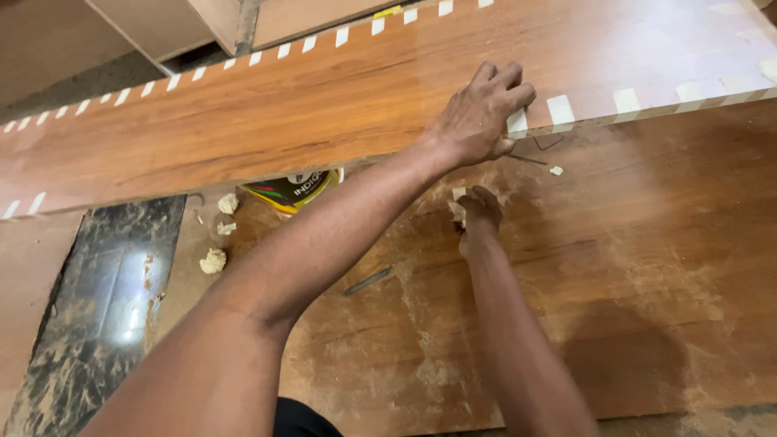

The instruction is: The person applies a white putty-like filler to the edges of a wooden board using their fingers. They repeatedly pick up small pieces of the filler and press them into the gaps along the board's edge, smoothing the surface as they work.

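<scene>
Your left hand presses spread fingers on the long taped brown veneered plank; your right hand pinches crumpled pale tape. A yellow-green tin sits beneath.

1. The long wooden board runs out of my view at both the left and right edges, so I cannot see its ends.
2. My left hand covers part of the board's near edge and one tape strip there; its palm side is hidden.
3. My right hand is slightly blurred; I cannot tell whether its fingers pinch the pale scrap beside it.
4. The yellow tin is mostly hidden under the board.
5. The thin dark tool on the lower panel is too small to identify.
</scene>
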